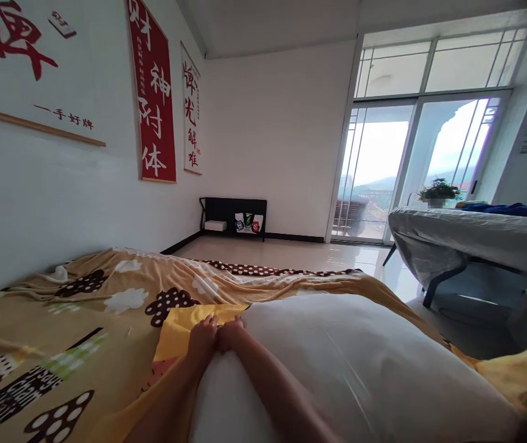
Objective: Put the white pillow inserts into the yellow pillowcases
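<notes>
At the left end of the pillow (346, 363), the left hand (203, 339) and right hand (231, 336) meet, curled, by yellow cloth (174, 329); exact grip unclear.

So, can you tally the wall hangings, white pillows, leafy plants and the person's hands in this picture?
Wall hangings: 3 (large white one, red one, narrow white one)
White pillow: 1
Leafy plant: 1
Hands: 2 (left hand, right hand)
Total: 7
</notes>
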Motion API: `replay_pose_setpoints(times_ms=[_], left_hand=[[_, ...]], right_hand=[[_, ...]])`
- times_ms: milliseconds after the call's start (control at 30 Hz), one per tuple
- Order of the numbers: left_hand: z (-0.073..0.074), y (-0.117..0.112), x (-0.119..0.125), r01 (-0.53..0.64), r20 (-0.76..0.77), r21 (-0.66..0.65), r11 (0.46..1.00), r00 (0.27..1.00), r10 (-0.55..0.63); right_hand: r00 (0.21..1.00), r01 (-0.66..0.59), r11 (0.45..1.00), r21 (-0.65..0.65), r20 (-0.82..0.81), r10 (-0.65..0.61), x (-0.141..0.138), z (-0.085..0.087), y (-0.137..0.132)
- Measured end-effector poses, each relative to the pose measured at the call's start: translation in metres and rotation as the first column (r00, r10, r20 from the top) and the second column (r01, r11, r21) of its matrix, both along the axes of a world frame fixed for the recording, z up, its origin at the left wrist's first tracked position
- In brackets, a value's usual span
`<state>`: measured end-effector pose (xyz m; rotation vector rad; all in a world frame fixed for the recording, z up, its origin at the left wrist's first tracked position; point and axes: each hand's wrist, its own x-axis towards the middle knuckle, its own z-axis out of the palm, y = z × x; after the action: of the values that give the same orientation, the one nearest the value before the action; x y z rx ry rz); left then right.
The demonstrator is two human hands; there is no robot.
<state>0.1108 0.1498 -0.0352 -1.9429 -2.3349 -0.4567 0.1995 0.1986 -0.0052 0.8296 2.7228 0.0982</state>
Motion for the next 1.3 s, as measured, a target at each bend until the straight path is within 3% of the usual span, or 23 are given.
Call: replay_pose_setpoints(times_ms=[167, 300, 400, 500, 567, 633, 700, 767, 800, 833, 933, 1000, 1133, 1300], left_hand=[[0.006, -0.007, 0.008, 0.023, -0.028, 0.021, 1.000, 0.999, -0.022], [0.002, -0.014, 0.007, 0.010, -0.028, -0.018, 1.000, 1.000, -0.010], [-0.002, -0.019, 0.000, 0.002, -0.039, -0.061, 0.998, 0.999, -0.005], [-0.002, -0.024, -0.003, 0.015, -0.063, -0.063, 0.998, 0.998, -0.019], [-0.001, -0.027, 0.001, 0.027, -0.089, -0.039, 0.999, 0.996, -0.030], [0.001, -0.029, 0.008, 0.044, -0.122, -0.008, 0.999, 0.992, -0.045], [0.001, -0.033, 0.014, 0.062, -0.156, 0.025, 0.998, 0.986, -0.057], [-0.002, -0.039, 0.017, 0.069, -0.190, 0.061, 0.996, 0.980, -0.056], [-0.005, -0.043, 0.016, 0.064, -0.202, 0.075, 0.995, 0.978, -0.048], [-0.008, -0.048, 0.015, 0.061, -0.217, 0.087, 0.994, 0.975, -0.041], [-0.023, -0.063, 0.008, 0.078, -0.308, 0.117, 0.990, 0.950, -0.038], [-0.032, -0.071, 0.004, 0.100, -0.381, 0.127, 0.987, 0.924, -0.045], [-0.040, -0.081, 0.002, 0.067, -0.356, 0.150, 0.986, 0.934, -0.009], [-0.042, -0.090, 0.015, -0.044, -0.241, 0.197, 0.979, 0.966, 0.092]], right_hand=[[0.998, 0.054, 0.998, 0.013, 0.027, -0.054, 0.011, 0.008, -0.007], [0.992, 0.088, 0.990, 0.111, -0.104, -0.077, 0.022, 0.029, -0.015], [0.973, 0.058, 0.982, 0.177, -0.228, -0.016, 0.044, 0.044, -0.038], [0.937, -0.059, 0.976, 0.211, -0.326, 0.127, 0.087, 0.034, -0.084], [0.824, -0.214, 0.906, 0.366, -0.430, 0.368, 0.119, 0.010, -0.120], [0.709, -0.224, 0.737, 0.638, -0.412, 0.572, 0.147, -0.019, -0.153], [0.689, -0.152, 0.583, 0.798, -0.337, 0.641, 0.165, -0.041, -0.175], [0.701, -0.105, 0.515, 0.851, -0.305, 0.645, 0.173, -0.048, -0.183], [0.704, -0.097, 0.529, 0.843, -0.318, 0.636, 0.173, -0.045, -0.182], [0.707, -0.102, 0.576, 0.811, -0.348, 0.615, 0.172, -0.038, -0.178], [0.747, -0.171, 0.808, 0.564, -0.460, 0.479, 0.164, 0.000, -0.153], [0.790, -0.227, 0.914, 0.336, -0.486, 0.375, 0.156, 0.032, -0.133], [0.836, -0.229, 0.970, 0.081, -0.494, 0.238, 0.140, 0.082, -0.096], [0.849, -0.148, 0.989, 0.003, -0.512, 0.129, 0.120, 0.107, -0.066]])
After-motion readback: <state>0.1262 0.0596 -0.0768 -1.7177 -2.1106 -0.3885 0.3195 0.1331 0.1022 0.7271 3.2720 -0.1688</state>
